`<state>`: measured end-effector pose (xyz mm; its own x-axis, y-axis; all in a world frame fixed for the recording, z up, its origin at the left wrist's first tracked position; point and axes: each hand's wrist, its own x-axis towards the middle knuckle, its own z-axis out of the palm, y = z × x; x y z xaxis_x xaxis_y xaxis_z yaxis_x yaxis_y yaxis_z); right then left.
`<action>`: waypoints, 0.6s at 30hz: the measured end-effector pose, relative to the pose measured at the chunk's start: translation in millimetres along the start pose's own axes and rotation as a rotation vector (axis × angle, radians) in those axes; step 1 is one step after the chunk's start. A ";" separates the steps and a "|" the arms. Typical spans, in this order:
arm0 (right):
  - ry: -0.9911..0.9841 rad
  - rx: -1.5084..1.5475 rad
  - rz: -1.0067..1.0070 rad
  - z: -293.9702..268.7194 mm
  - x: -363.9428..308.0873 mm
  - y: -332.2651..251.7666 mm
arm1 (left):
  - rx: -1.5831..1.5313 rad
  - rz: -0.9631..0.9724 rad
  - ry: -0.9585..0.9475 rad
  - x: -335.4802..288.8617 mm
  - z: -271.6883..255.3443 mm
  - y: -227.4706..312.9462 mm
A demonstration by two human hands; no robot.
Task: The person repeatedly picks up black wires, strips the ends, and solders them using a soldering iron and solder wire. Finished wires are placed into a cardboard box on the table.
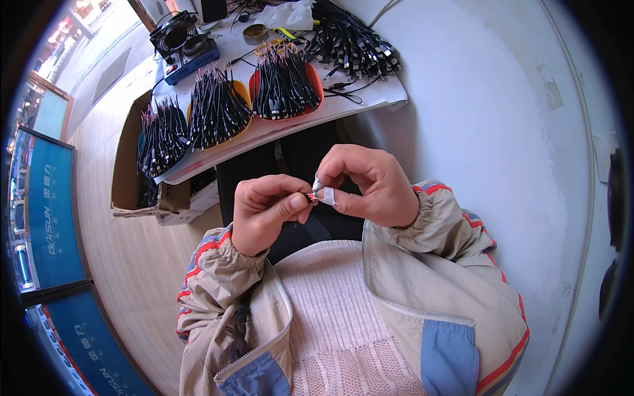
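Note:
Above my lap, my left hand [265,210] pinches the end of a thin black cable [309,197] between thumb and forefinger. Small red and pale wires stick out of that end toward the other hand. My right hand [371,183] has white tape [329,195] wrapped on its thumb and forefinger. Those two fingertips close on the fine wire ends. Most of the cable is hidden by my left hand. The two hands almost touch at the wires.
Ahead, a white table [370,100] carries an orange-red bin [319,84] and a yellow bin [246,92] of black cables. A larger cable pile [353,41] lies behind. A blue-black device [191,65] stands back left, above a cardboard box [127,158]. A white wall [489,132] rises at right.

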<state>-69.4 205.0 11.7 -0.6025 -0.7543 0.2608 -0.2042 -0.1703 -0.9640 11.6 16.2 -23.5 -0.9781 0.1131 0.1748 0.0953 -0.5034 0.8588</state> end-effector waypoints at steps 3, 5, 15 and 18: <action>-0.029 -0.225 -0.311 -5.0 6.2 7.8 | -0.310 -0.159 -0.054 0.8 -0.2 -3.1; 0.005 -0.362 -0.495 -10.6 12.2 11.9 | -0.525 -0.274 -0.116 0.7 0.6 -6.0; -0.125 0.149 -0.038 -16.1 -3.0 5.2 | 0.368 0.156 -0.153 1.4 1.6 12.3; -0.191 0.325 0.194 -15.1 -10.1 -3.3 | 0.586 0.240 -0.177 0.9 4.2 21.3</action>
<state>-74.3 222.8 13.1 -0.4453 -0.8910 0.0880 0.1718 -0.1815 -0.9683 13.5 9.2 -3.0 -0.8765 0.2205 0.4280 0.4412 0.0121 0.8973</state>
